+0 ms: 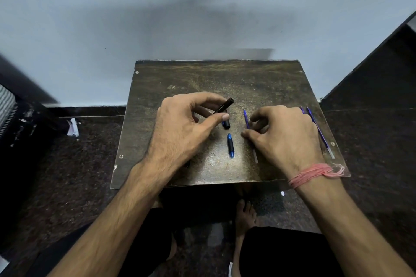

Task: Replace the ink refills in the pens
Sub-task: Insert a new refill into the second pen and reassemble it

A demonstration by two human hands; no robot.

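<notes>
My left hand point(182, 128) holds a black pen barrel point(224, 107) between thumb and fingers, tilted up to the right above the dark board point(180, 78). A short black pen piece point(227, 124) lies just under it. A blue pen tip section point(230, 145) lies on the board between my hands. My right hand point(283, 132) rests on the board with thumb and fingers pinching a thin blue refill point(246, 119) that lies flat. Two more refills point(319, 130) lie along the board's right edge, partly hidden by my right hand.
The board sits on a dark speckled floor against a pale wall point(157, 18). A scrap of white paper point(73, 128) lies on the floor to the left. My legs and a bare foot point(246, 216) are below the board's near edge.
</notes>
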